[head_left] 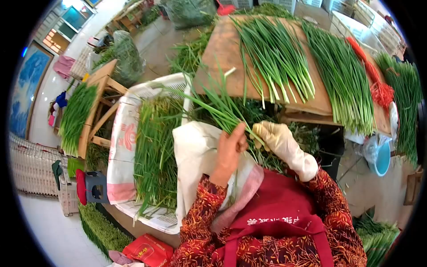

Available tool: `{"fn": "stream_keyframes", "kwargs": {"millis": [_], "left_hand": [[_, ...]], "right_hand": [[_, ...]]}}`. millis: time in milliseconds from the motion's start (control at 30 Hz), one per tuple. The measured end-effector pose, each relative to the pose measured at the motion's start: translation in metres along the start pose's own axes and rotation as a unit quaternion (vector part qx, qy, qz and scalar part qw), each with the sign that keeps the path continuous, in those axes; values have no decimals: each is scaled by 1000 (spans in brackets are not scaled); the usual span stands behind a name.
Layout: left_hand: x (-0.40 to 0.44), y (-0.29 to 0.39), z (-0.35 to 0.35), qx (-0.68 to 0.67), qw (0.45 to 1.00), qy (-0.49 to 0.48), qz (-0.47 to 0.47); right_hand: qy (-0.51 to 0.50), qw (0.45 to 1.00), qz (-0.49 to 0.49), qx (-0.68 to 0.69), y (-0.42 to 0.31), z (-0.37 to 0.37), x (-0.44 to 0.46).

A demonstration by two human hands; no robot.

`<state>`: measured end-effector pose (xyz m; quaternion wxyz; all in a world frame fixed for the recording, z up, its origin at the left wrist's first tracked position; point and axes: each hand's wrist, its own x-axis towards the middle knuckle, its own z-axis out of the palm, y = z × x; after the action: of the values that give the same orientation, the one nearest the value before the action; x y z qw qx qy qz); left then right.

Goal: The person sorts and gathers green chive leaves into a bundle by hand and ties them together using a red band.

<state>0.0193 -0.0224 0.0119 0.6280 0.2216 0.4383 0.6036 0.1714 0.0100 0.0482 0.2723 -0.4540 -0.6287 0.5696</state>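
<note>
My bare left hand (230, 147) is closed round a small bunch of garlic chives (217, 111) above my lap. Their green leaves point up and to the left; the pale stem ends lie toward my other hand. My right hand (280, 141), in a whitish glove, pinches the stems at the lower right end of the bunch. Just left of my lap stands a white plastic basket (187, 95) lined with a sack, with a heap of loose chives (155, 142) in it. A white sack (195, 147) lies over the basket's near side and my knee.
A wooden table (218, 49) in front carries sorted chives (278, 58) and a larger pile (340, 75). Red string (381, 92) hangs near its right side. A blue bucket (380, 158) stands at right, a grey stool (95, 187) at left. Trimmings lie below the table.
</note>
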Motion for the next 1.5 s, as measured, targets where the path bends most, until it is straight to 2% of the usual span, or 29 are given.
{"fn": "stream_keyframes", "kwargs": {"millis": [33, 100, 133, 233, 267, 300, 367, 433, 600, 700, 733, 767, 833, 867, 933, 967, 1000, 1033, 1100, 1200, 1300, 1333, 1367, 1433, 1500], "left_hand": [[-1, 0, 0, -22, 1000, -2, 0], [0, 8, -5, -60, 998, -1, 9], [0, 9, -8, -61, 998, -4, 10], [2, 9, -5, -41, 999, -5, 9], [2, 7, -3, -29, 1000, -7, 6], [2, 5, -1, -17, 1000, -11, 3], [3, 3, 4, 1, 1000, -6, -2], [0, 1, 7, 10, 1000, 16, -4], [-7, -2, 3, 40, 999, 30, -1], [-6, -2, -15, 72, 991, 42, 102], [-4, 9, -12, 14, 987, 50, 153], [-1, 22, -18, -15, 983, 89, 157], [5, 48, -31, -30, 966, 105, 235], [5, 58, -34, -45, 970, 79, 226], [4, 65, -33, -69, 979, 42, 187], [5, 61, -32, -74, 983, 31, 163], [6, 54, -29, -77, 987, 18, 140], [8, 47, -25, -78, 990, 5, 117], [7, 35, -17, -98, 991, 10, 88], [6, 23, -11, -113, 992, 1, 48], [4, 9, -7, -91, 996, -8, 0], [5, 4, -3, -73, 997, 9, -8], [5, 3, 0, -75, 997, 1, -21], [5, 1, 4, -81, 996, -15, -45], [4, 1, 2, -63, 997, -19, -42]], "right_hand": [[-6, 992, 13, 127, 14, 1, 2], [-3, 985, 47, 168, 33, -3, 11], [-7, 989, 89, 120, 40, -7, 12], [49, 997, -15, 62, 45, -3, 18], [42, 996, -7, 80, 42, -3, 19], [25, 994, -40, 94, 22, -4, 16], [-18, 992, -5, 124, 5, 1, 18], [-14, 992, -9, 123, 9, 3, 22], [2, 997, 10, -78, 9, 4, 17], [-2, 990, 22, -137, 19, 1, 12], [-8, 987, 21, -160, 28, -2, 10], [-40, 962, 6, -272, 47, -4, 11], [-97, 877, 88, -462, 74, -9, 18], [-60, 898, 76, -429, 80, -15, 22], [-16, 985, 65, -157, 54, -25, 28], [-10, 998, 65, -11, 44, -24, 34], [-11, 993, 59, 101, 39, -21, 40], [-25, 978, 6, 205, 44, -16, 46], [-22, 939, 36, 343, 50, -5, 60], [-8, 952, 12, 305, 47, -1, 53], [-52, 977, 9, 206, 34, 2, 28], [-64, 986, 32, 153, 25, 3, 19], [-101, 992, 12, 77, 8, 0, 10], [-114, 981, -71, -140, 19, 2, 10], [-144, 972, -42, -182, 16, -4, 8]]}}
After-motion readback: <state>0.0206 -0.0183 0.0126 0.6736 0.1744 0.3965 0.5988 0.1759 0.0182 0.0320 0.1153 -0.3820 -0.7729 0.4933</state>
